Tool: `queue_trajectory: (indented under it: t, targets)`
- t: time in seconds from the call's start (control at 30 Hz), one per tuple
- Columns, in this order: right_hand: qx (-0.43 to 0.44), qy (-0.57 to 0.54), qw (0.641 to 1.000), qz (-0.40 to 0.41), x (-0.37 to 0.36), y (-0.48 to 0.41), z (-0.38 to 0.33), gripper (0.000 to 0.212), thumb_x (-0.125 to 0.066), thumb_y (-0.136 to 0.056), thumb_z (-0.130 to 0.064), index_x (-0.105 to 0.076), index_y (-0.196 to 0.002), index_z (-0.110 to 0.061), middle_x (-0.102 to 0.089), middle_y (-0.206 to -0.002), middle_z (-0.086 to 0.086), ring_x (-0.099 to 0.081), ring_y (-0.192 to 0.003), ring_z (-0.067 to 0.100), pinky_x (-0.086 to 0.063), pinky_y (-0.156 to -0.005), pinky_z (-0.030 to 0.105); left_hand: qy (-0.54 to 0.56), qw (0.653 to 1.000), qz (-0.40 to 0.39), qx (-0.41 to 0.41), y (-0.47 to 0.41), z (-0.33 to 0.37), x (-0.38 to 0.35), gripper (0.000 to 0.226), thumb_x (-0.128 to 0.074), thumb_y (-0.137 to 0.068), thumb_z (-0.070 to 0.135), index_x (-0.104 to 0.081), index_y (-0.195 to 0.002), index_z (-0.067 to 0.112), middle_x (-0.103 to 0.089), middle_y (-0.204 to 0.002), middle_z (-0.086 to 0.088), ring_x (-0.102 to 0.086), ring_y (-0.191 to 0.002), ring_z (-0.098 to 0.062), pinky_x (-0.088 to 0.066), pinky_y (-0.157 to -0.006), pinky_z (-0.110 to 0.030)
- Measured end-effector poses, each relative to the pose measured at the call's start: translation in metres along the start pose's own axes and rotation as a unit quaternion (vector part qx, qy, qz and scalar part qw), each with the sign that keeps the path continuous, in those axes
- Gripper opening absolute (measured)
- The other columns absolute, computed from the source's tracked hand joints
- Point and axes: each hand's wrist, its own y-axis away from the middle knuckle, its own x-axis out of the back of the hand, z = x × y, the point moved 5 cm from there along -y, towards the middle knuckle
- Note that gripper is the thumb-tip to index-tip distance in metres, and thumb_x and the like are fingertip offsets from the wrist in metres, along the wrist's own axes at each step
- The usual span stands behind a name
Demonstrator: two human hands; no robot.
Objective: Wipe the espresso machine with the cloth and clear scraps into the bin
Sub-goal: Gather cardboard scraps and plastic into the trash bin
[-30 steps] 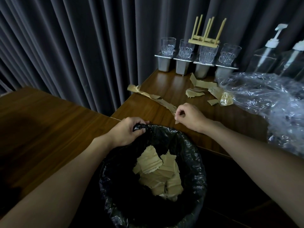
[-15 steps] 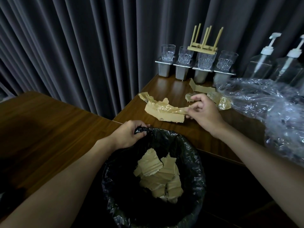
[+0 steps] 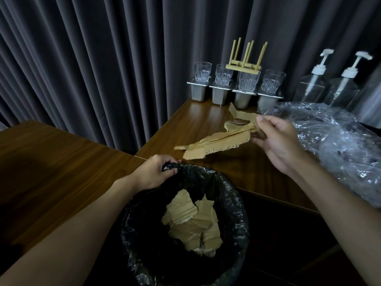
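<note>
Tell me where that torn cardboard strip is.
Head view, right of centre: the right hand pinches the torn brown cardboard strip over the wooden counter, beyond the black-bagged round bin.

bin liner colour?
Black and glossy; the bin liner shows best in the head view.

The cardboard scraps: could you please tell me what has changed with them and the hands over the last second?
The right hand pinched the long cardboard strip, raised its end and drew it back and rightward over the counter, where it holds it. The left hand kept gripping the bin liner; the scraps inside stayed put.
</note>
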Motion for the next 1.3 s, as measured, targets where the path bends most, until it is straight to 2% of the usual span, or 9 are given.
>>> queue_trajectory:
  t: [0.17,0.4,0.47,0.57,0.7,0.93,1.1,1.23,1.3]
  targets:
    - [-0.034,0.028,0.997,-0.056,-0.005,0.007,0.011,0.011,-0.057,-0.094,-0.007,-0.066,-0.099,-0.003,-0.071,-0.088,0.005,-0.068,-0.086,0.019,-0.060,-0.075,0.034,-0.018,1.000,0.019,-0.005,0.001,0.006,0.000,0.016,-0.066,-0.092,0.016,-0.063,-0.088,0.031,-0.068,-0.087,0.017,-0.062,-0.083,0.008,-0.045,-0.073,-0.012]
    - [0.096,0.416,0.904,0.005,-0.002,0.003,0.020,0.028,-0.050,-0.092,0.006,-0.070,-0.095,-0.013,-0.067,-0.103,0.003,-0.062,-0.084,0.008,-0.053,-0.075,0.019,-0.021,1.000,0.009,-0.005,0.001,0.002,0.000,0.013,-0.068,-0.091,0.012,-0.067,-0.087,0.025,-0.070,-0.083,0.009,-0.065,-0.076,0.000,-0.050,-0.070,-0.018]
    - [0.064,0.445,0.892,-0.045,-0.006,0.001,0.032,0.025,-0.048,-0.098,-0.004,-0.069,-0.108,-0.015,-0.065,-0.111,-0.003,-0.057,-0.077,-0.001,-0.046,-0.063,0.013,-0.027,1.000,0.008,-0.003,0.001,0.002,0.000,0.011,-0.068,-0.091,0.012,-0.067,-0.087,0.023,-0.069,-0.081,0.007,-0.065,-0.072,-0.002,-0.051,-0.067,-0.019]
    - [-0.030,0.430,0.874,-0.226,-0.027,0.011,0.066,0.040,-0.062,-0.092,-0.036,-0.055,-0.131,-0.028,-0.062,-0.121,-0.009,-0.060,-0.108,0.007,-0.048,-0.094,0.029,-0.038,0.999,0.007,-0.010,0.000,0.001,0.000,0.005,-0.067,-0.092,0.014,-0.068,-0.090,0.018,-0.071,-0.085,0.003,-0.066,-0.076,-0.007,-0.054,-0.071,-0.026]
    - [-0.032,0.498,0.821,-0.276,-0.036,0.015,0.086,0.068,-0.070,-0.064,-0.068,-0.053,-0.126,-0.044,-0.059,-0.117,-0.021,-0.055,-0.113,0.005,-0.035,-0.108,0.047,-0.031,0.999,-0.001,-0.008,0.000,0.002,0.000,0.004,-0.066,-0.093,0.016,-0.069,-0.094,0.018,-0.071,-0.089,0.004,-0.067,-0.079,-0.007,-0.055,-0.073,-0.024]
    - [-0.002,0.403,0.876,-0.265,-0.039,0.015,0.078,0.041,-0.079,-0.074,-0.041,-0.063,-0.110,-0.031,-0.067,-0.098,-0.011,-0.064,-0.091,0.002,-0.054,-0.089,0.040,0.006,1.000,0.001,0.012,-0.001,0.000,0.000,0.011,-0.066,-0.092,0.013,-0.069,-0.098,0.021,-0.070,-0.095,0.014,-0.065,-0.089,0.009,-0.051,-0.075,-0.011]
    - [-0.036,0.404,0.882,-0.239,-0.035,0.021,0.056,0.076,-0.073,-0.074,-0.058,-0.039,-0.136,-0.031,-0.063,-0.095,-0.004,-0.067,-0.082,0.011,-0.057,-0.078,0.036,0.022,1.000,-0.004,0.012,-0.003,-0.003,-0.001,0.014,-0.066,-0.092,0.010,-0.070,-0.101,0.020,-0.066,-0.113,0.016,-0.053,-0.114,0.016,-0.043,-0.091,-0.005]
    - [-0.061,0.434,0.844,-0.310,-0.049,0.045,0.053,0.101,-0.054,-0.065,-0.079,-0.024,-0.148,-0.029,-0.065,-0.086,0.001,-0.064,-0.069,0.006,-0.050,-0.060,0.023,0.027,1.000,-0.004,0.011,-0.003,-0.004,-0.001,0.012,-0.066,-0.092,0.010,-0.070,-0.100,0.017,-0.069,-0.103,0.015,-0.059,-0.101,0.017,-0.046,-0.083,-0.007]
    - [-0.084,0.400,0.847,-0.341,-0.059,0.055,0.058,0.092,-0.051,-0.068,-0.078,-0.037,-0.142,-0.026,-0.070,-0.084,0.003,-0.069,-0.068,0.011,-0.053,-0.057,0.026,0.023,1.000,-0.001,0.012,-0.004,-0.004,-0.002,0.010,-0.066,-0.092,0.012,-0.071,-0.099,0.019,-0.071,-0.096,0.012,-0.064,-0.090,0.011,-0.048,-0.077,-0.010]
